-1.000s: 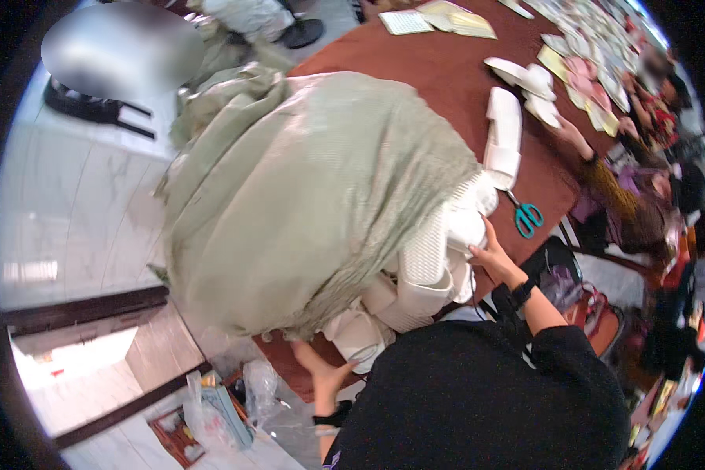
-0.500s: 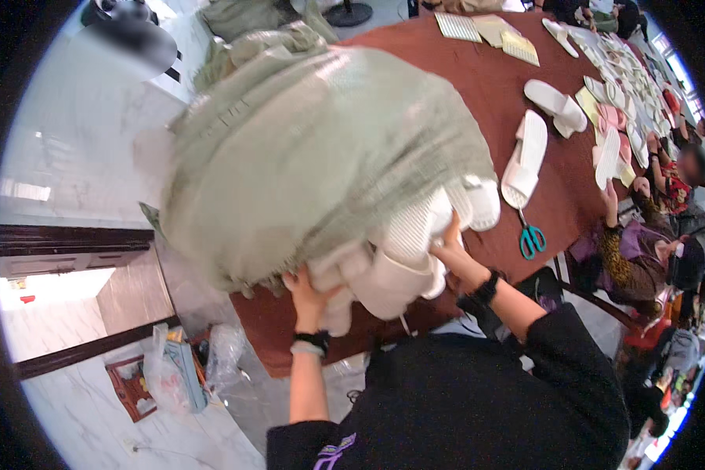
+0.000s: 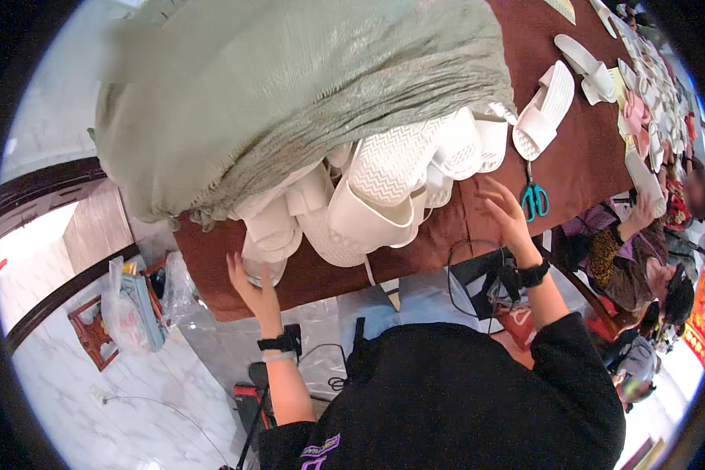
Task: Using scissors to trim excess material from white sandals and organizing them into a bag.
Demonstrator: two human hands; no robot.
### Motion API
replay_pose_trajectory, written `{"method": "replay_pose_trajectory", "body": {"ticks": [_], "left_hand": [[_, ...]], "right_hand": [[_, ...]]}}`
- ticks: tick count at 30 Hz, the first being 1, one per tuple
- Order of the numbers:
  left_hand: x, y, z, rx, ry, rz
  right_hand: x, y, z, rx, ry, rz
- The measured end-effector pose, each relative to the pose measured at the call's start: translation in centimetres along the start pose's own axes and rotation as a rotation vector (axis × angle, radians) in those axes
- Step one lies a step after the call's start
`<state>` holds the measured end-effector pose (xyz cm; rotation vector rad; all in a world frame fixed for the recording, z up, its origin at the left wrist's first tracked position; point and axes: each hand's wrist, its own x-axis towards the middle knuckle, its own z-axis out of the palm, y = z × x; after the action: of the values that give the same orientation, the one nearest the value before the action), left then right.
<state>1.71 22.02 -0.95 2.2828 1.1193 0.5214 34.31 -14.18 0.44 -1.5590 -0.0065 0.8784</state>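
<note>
Left hand (image 3: pixel 252 288) open, fingers spread, touching lowest white slippers (image 3: pixel 352 204) spilling from grey-green sack (image 3: pixel 290 94) at table's near edge. Right hand (image 3: pixel 503 210) open, palm down, hovering over brown table (image 3: pixel 580 168) just beside pile. Teal scissors (image 3: pixel 534 197) near right hand. Single white slipper (image 3: pixel 544 110) beyond. Clear plastic bag with bluish packet (image 3: pixel 137 309) on floor, left.

The scene was evenly and brightly lit, with soft shadows under the pile of white rubber slippers (image 3: pixel 384 188) on the dark red-brown tabletop (image 3: pixel 580 168). Glare washed out the pale marble floor (image 3: pixel 78 407) at the lower left and a strip at the left edge. The fisheye lens bent straight edges toward a black rim, and the upper left of the grey-green woven sack (image 3: pixel 290 86) was smeared with blur.
</note>
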Motion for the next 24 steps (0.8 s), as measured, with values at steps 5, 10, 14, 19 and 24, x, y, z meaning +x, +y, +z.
{"method": "replay_pose_trajectory", "body": {"ticks": [5, 10, 14, 19, 24], "left_hand": [[-4.9, -4.5, 0.6, -0.324, 0.41, -0.575], [-8.5, -12.7, 3.6, 0.499, 0.185, 0.002], [-9.1, -13.7, 5.2, 0.384, 0.19, -0.001], [-9.4, -13.6, 5.0, 0.336, 0.258, 0.016], [-8.9, -12.2, 4.7, 0.402, 0.292, 0.034]], "right_hand": [[-3.8, 9.3, -3.8, -0.655, -0.234, 0.235], [-2.7, 8.5, -0.3, -1.1, -0.093, -0.292], [-1.3, 11.8, -3.0, -1.271, -0.14, -0.741], [-1.0, 12.7, -2.7, -1.219, -0.14, -0.938], [-1.4, 13.3, -3.2, -1.224, -0.101, -1.104]]}}
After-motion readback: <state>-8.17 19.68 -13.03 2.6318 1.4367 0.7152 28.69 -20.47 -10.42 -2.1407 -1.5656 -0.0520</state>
